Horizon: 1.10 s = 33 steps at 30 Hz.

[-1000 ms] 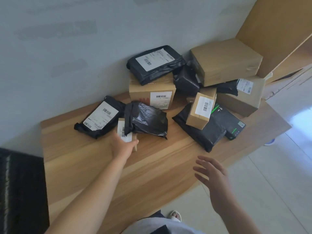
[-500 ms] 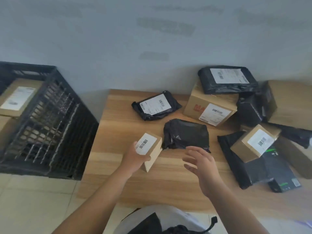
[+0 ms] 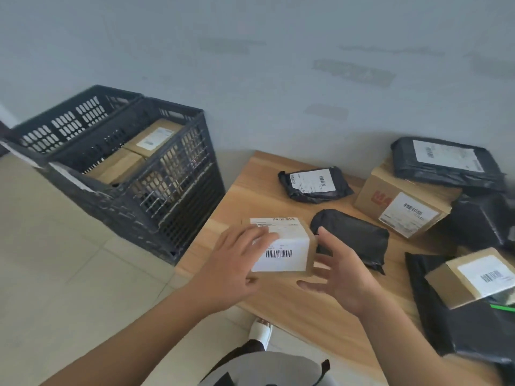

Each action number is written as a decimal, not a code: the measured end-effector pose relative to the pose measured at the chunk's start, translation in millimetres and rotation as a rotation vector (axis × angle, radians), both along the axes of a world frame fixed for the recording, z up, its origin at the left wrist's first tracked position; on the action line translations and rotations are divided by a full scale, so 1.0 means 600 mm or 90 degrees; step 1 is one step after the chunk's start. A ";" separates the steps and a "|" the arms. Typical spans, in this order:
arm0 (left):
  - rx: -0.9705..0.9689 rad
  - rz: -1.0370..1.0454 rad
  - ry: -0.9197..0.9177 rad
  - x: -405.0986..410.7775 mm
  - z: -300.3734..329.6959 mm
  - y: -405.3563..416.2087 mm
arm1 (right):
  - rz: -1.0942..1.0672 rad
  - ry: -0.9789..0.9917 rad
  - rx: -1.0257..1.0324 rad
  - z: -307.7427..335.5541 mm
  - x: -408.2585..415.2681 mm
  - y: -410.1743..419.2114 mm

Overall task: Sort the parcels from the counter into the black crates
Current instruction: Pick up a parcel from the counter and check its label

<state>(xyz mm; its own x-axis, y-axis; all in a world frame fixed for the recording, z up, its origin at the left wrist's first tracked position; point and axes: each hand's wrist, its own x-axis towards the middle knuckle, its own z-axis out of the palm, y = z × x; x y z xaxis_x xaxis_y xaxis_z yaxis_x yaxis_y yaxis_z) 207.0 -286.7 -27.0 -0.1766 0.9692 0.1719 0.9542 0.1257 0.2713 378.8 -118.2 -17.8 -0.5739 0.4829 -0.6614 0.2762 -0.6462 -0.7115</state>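
Now the left hand (image 3: pixel 234 270) grips a small cardboard box (image 3: pixel 284 246) with a white barcode label, holding it above the near left corner of the wooden counter (image 3: pixel 306 307). The right hand (image 3: pixel 340 277) is spread beside the box; its fingertips seem to touch the right side, but blur makes this unsure. At the left, on the floor, stand the black crates (image 3: pixel 156 190), the nearer one already containing boxes. Black bags and other boxes lie on the counter, far right.
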 end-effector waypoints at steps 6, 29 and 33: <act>0.128 -0.051 0.177 0.055 -0.014 -0.075 | 0.151 0.071 0.059 0.011 0.059 -0.036; 0.195 0.393 -0.866 0.206 0.029 -0.225 | 0.238 0.265 0.161 0.004 0.174 -0.141; 0.196 0.365 -0.846 0.193 0.044 -0.237 | 0.232 0.265 0.189 0.022 0.169 -0.145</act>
<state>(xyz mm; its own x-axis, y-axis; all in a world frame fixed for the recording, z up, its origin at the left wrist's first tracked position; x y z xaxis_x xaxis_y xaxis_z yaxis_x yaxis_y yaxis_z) 323.0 -429.1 -0.6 -0.7032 0.6703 -0.2372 -0.1682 0.1674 0.9714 480.4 -205.3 -4.4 -0.9169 0.3371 -0.2137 0.1016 -0.3208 -0.9417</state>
